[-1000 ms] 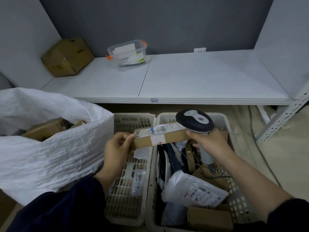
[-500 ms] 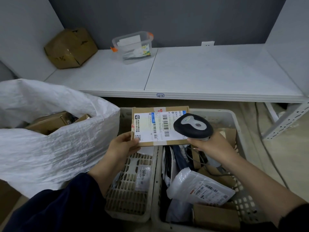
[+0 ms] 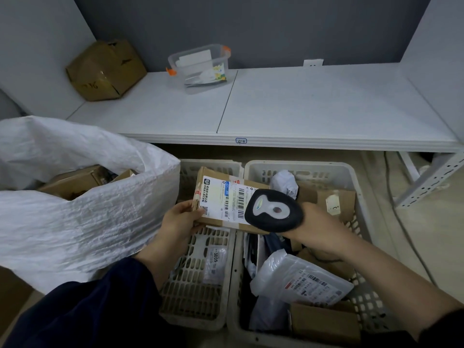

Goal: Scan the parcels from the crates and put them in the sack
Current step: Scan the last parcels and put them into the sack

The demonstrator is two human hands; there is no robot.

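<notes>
Scanning: left hand (image 3: 179, 221) gripped box (image 3: 218, 177); right hand (image 3: 320, 228) held scanner (image 3: 275, 210) over its label (image 3: 221, 197).
Done: I saw boxes (image 3: 72, 183) in the sack (image 3: 75, 227).
Left: parcels (image 3: 301, 280) filled the right crate (image 3: 313, 168).

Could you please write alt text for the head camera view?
A left hand holds a labelled cardboard parcel while the right hand holds a black scanner over its barcode, above two plastic crates. A white sack sits left.
</notes>
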